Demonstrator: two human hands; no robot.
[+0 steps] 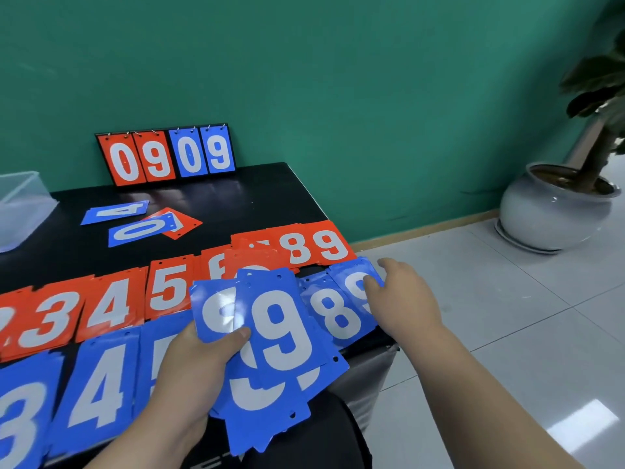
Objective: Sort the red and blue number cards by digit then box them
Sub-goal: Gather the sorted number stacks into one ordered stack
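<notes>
The left hand (199,363) is holding a loose fan of blue 9 cards (280,330) over the near right part of the black table (257,198). Its thumb is pressing on the fan's left card and its fingers are curling underneath. The fan is hiding the middle of both sorted rows, so the red 6 is only partly showing and the piles after the blue 5 are covered. The hand itself is covering most of the blue 5.

The right hand (402,296) is reaching to the blue 9 pile (351,275) at the right end of the blue row (98,390). Its fingertips are touching the top card, but I cannot tell whether they are pinching it or just resting. The blue 8 (334,316) is lying just beside that pile, partly under the wrist.

The red row (111,309) is running behind the blue one, ending in the red 9 (333,245) at the table's right edge.

Further back, a blue 4 (115,211), a blue 0 (140,230) and a red card (186,225) are lying loose, with the 0 overlapping the red card. A scoreboard (165,155) reading 0909 is leaning against the green wall (338,79). A clear box (20,204) is sitting at the far left edge of the table.

A potted plant (554,211) is standing on the tiled floor (507,316) to the right, well apart from the table.
</notes>
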